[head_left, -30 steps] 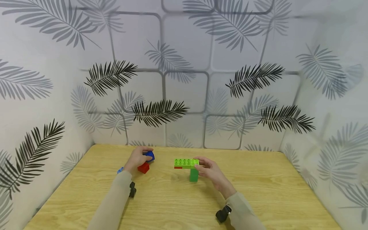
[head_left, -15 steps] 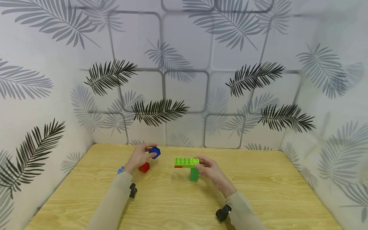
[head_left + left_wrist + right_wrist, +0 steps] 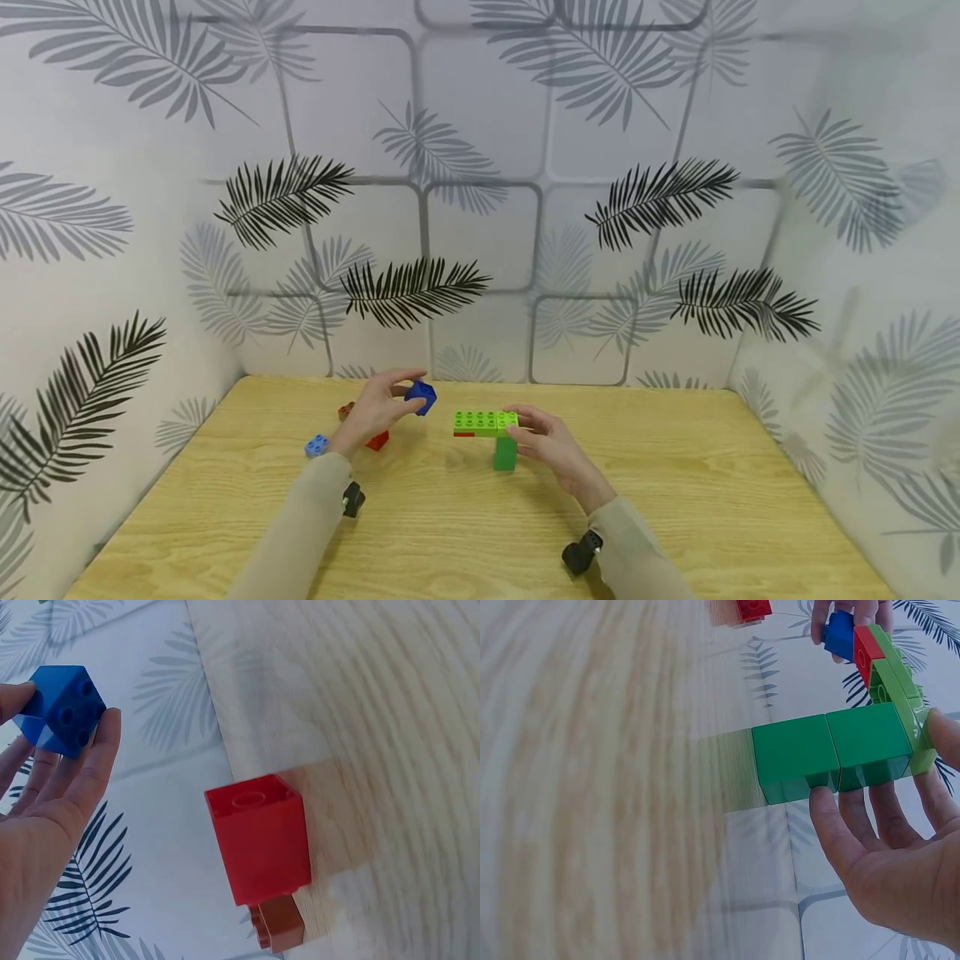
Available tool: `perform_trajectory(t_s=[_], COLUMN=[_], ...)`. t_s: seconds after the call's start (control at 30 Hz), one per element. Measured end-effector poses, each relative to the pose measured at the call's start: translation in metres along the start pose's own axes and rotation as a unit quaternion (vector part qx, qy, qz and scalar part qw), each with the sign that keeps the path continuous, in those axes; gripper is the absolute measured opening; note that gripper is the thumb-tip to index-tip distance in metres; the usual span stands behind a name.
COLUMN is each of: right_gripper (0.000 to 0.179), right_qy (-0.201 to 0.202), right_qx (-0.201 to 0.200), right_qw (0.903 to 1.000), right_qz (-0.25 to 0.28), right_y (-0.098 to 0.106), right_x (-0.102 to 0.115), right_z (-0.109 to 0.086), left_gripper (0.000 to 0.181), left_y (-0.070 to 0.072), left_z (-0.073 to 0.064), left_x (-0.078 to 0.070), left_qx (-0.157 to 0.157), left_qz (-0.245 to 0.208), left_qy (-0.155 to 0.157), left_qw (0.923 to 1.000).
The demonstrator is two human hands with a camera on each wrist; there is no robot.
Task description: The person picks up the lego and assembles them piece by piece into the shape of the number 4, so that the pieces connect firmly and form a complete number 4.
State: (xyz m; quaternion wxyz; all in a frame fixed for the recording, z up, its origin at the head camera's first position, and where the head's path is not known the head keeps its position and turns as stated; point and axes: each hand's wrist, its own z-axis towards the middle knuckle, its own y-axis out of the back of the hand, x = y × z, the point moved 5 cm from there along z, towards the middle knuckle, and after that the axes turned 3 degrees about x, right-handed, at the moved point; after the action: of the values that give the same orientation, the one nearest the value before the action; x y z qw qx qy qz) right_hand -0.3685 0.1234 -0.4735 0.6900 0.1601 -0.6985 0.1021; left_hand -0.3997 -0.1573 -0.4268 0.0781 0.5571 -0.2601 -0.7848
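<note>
One blue block [image 3: 423, 398] has moved closer to the green stack [image 3: 506, 452].

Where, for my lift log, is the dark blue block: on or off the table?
Off the table: the left hand holds the dark blue block in the air.

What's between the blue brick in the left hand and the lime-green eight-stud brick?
Nothing: in the head view, the gap between the held blue brick and the lime-green eight-stud brick shows only bare wooden tabletop.
</note>
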Motion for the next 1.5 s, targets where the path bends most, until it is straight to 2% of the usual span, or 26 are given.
perform_trajectory(t_s=[0.27,0.5,0.7,0.83,1.13,1.5], right_gripper=[0.054,0.055,0.057,0.055,0.053,0.054], right_qy=[0.001,0.004,0.011,0.008,-0.005,-0.004], right_qx=[0.009,0.011,0.007,0.004,0.000,0.003], right_qw=[1.0000,0.9999,0.9999,0.9999,1.0000,1.0000], right_qz=[-0.002,-0.004,-0.008,-0.005,-0.005,-0.006], right_y=[-0.001,-0.001,0.000,0.000,0.001,0.000], right_x=[0.006,0.006,0.002,0.002,0.000,-0.002], right_z=[-0.001,-0.002,0.000,0.001,0.000,0.000], left_gripper=[0.058,0.047,0.036,0.035,0.038,0.043], left_y=[-0.009,-0.016,-0.025,-0.032,-0.045,-0.060], left_z=[0.002,0.005,0.006,0.009,0.014,0.019], left_x=[-0.013,-0.023,-0.031,-0.037,-0.041,-0.058], left_qx=[-0.001,-0.008,-0.013,-0.008,0.028,0.037], left_qz=[-0.028,-0.009,-0.013,-0.022,-0.100,-0.037], left_qy=[-0.024,-0.061,-0.053,-0.060,-0.040,-0.067], left_qw=[0.9993,0.9981,0.9984,0.9979,0.9938,0.9964])
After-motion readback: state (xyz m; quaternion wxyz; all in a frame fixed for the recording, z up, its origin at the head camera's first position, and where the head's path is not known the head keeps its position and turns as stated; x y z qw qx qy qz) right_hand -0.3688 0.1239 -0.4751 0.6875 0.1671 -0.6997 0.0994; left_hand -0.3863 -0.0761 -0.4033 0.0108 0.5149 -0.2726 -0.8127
